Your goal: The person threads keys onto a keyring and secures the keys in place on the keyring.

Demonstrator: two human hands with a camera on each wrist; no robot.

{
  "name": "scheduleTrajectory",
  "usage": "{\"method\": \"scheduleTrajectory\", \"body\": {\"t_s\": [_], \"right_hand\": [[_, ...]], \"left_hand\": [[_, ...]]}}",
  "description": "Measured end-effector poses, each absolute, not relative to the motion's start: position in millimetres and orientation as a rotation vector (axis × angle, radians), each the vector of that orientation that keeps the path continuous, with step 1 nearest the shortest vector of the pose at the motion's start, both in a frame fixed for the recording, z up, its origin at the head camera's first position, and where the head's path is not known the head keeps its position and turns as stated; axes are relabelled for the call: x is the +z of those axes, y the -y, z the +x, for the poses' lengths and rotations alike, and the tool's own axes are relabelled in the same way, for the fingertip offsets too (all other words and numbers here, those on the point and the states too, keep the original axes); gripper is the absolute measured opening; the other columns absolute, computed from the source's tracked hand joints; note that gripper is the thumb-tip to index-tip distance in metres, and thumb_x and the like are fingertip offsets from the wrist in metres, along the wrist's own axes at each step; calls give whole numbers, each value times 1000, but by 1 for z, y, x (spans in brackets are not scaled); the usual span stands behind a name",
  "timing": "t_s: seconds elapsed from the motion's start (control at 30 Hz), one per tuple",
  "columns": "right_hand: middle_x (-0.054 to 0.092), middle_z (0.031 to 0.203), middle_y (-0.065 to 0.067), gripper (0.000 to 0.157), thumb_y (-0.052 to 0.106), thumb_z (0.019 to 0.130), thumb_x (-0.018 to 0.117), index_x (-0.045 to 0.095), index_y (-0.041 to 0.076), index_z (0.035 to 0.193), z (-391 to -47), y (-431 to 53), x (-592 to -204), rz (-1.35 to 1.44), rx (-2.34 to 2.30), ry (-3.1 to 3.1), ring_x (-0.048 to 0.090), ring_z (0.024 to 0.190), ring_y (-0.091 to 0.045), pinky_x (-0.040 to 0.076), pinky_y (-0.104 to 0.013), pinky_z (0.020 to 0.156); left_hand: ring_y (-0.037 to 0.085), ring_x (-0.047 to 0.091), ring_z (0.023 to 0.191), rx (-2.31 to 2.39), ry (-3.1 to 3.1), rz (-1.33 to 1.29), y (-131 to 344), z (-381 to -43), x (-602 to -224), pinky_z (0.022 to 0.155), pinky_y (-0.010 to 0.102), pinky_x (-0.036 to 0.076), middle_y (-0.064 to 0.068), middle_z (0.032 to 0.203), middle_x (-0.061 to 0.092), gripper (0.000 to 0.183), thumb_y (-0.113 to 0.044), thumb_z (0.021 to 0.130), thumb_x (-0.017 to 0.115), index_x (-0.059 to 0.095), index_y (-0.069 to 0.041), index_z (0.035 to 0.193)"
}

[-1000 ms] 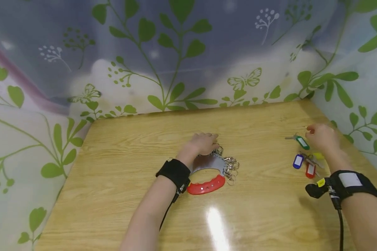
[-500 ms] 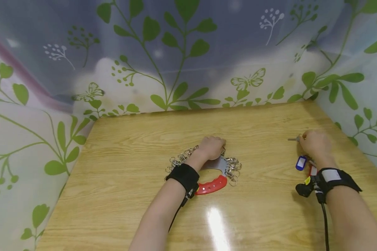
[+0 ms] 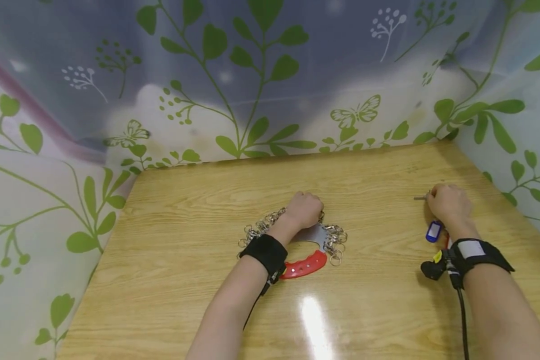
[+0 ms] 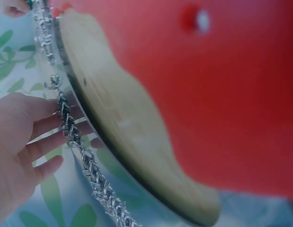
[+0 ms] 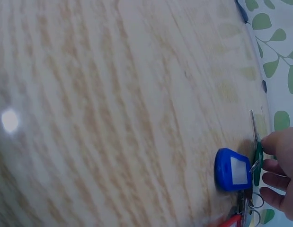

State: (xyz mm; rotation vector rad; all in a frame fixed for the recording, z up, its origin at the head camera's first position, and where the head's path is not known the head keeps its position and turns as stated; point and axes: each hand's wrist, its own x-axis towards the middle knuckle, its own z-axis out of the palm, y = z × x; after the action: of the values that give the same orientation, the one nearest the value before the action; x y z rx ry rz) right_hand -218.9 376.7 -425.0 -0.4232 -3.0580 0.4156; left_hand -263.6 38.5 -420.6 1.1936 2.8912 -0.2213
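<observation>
Toward the right side of the wooden tabletop, the right hand has its fingers bent about a green key tag, seemingly pinching it by the fingertips. The key sticks out past them; the tag is probably the part held because it is broader and easier to lift by. Just beside it lies a blue key tag, with a red key tag and metal rings bunched close by, which may be why so narrow a grip suits: fingertips can single out 1 tag from a cluster.

Well to the left, near the tabletop's middle, lies a curved metal plate fringed with clasps, its red handle on the near side. The left hand is over the plate's far edge, fingers partly spread and loosely bent behind the clasps; I cannot tell whether it pinches any. Its place there probably steadies the plate or sets 1 clasp apart from its crowded neighbours.
</observation>
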Motion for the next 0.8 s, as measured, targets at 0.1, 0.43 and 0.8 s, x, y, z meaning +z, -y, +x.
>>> {"method": "scheduleTrajectory", "body": {"t_s": [0.1, 0.43, 0.8], "right_hand": [[48, 101, -30, 27, 15, 93, 46, 54, -7, 107, -217, -379, -426, -426, 408, 3044, 46, 93, -47, 40, -52, 65], [48, 93, -28, 24, 12, 91, 49, 53, -8, 102, -215, -377, -425, -344, 434, 2999, 46, 83, -42, 39, -47, 60], [54, 101, -29, 31, 16, 94, 42, 56, -10, 104, -216, -367, -412, -298, 795, 2587, 50, 91, -43, 36, -51, 73]], "left_hand": [[15, 55, 82, -344, -2878, 1254, -42, -263, -420, 77, 32, 37, -3, 90, 62, 19, -19, 94, 52, 65, -20, 80], [15, 59, 84, -416, -2854, 1186, -49, -268, -417, 84, 35, 39, -1, 94, 65, 15, -14, 92, 53, 66, -17, 85], [13, 58, 75, 114, -2923, 1027, -34, -271, -410, 69, 30, 45, -2, 85, 64, 7, -14, 87, 57, 63, -13, 90]]}}
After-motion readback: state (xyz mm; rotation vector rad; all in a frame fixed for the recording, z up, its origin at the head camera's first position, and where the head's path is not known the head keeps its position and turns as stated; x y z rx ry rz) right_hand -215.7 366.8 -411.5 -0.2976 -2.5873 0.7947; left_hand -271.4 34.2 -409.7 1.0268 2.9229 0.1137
